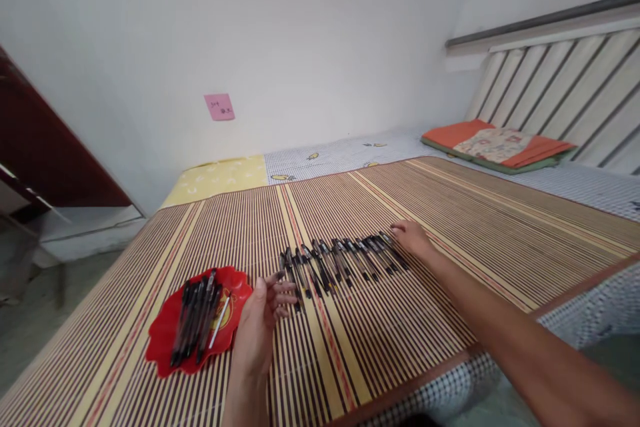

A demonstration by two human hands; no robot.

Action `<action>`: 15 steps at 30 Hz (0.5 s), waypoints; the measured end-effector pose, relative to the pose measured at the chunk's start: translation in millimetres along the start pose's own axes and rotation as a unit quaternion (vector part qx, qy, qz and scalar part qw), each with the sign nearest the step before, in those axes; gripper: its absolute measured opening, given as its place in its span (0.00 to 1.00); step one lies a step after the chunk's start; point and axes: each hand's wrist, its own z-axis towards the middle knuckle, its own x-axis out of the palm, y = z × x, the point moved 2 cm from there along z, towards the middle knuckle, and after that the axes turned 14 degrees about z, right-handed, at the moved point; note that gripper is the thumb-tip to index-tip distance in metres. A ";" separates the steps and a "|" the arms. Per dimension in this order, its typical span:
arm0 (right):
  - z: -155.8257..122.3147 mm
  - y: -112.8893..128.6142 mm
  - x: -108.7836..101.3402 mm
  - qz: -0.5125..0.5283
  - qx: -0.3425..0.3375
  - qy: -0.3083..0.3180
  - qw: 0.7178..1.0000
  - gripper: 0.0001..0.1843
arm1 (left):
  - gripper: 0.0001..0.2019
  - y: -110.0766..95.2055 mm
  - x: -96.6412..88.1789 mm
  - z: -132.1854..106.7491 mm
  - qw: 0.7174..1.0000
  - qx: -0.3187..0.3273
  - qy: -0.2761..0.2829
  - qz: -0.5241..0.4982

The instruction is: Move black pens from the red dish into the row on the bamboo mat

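A row of several black pens [340, 261] lies on a striped bamboo mat [425, 213]. My left hand [261, 327] hovers at the row's left end, fingers spread and empty, fingertips near the first pen. My right hand [413, 238] rests flat on the mat at the row's right end, fingers stretched toward the last pen. A red scalloped plate [163, 340] to the left of my left hand holds several more black pens [196, 321] and one white one.
The mat covers a bed with a checked sheet [340, 153]. A folded orange cushion [495, 145] lies at the far right by a slatted headboard [565, 93]. A pink sticky note [219, 107] is on the wall. The bed's front edge runs below my arms.
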 end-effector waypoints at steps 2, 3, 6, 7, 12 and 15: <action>-21.7 21.0 2.5 0.048 -0.008 -0.016 0.999 0.16 | 0.32 -0.9 -1.8 0.8 1.000 -0.005 -0.010 0.005; -37.1 34.2 7.3 0.080 -0.015 -0.012 0.997 0.17 | 0.32 -1.3 -3.0 1.2 1.000 -0.006 -0.019 0.010; -97.2 81.3 38.0 0.262 -0.035 0.072 0.962 0.18 | 0.24 -2.1 -6.1 1.5 0.998 0.004 -0.057 0.013; -119.4 97.7 52.8 0.351 -0.026 0.122 0.928 0.19 | 0.22 -2.2 -6.4 1.1 0.998 0.011 -0.069 0.007; -215.6 161.6 125.5 0.524 0.042 0.198 0.827 0.23 | 0.25 -0.8 1.5 -2.4 0.996 0.025 -0.088 -0.022; -259.4 178.0 152.4 0.499 -0.040 0.127 0.856 0.18 | 0.20 1.7 5.3 -1.5 0.996 0.022 -0.080 -0.011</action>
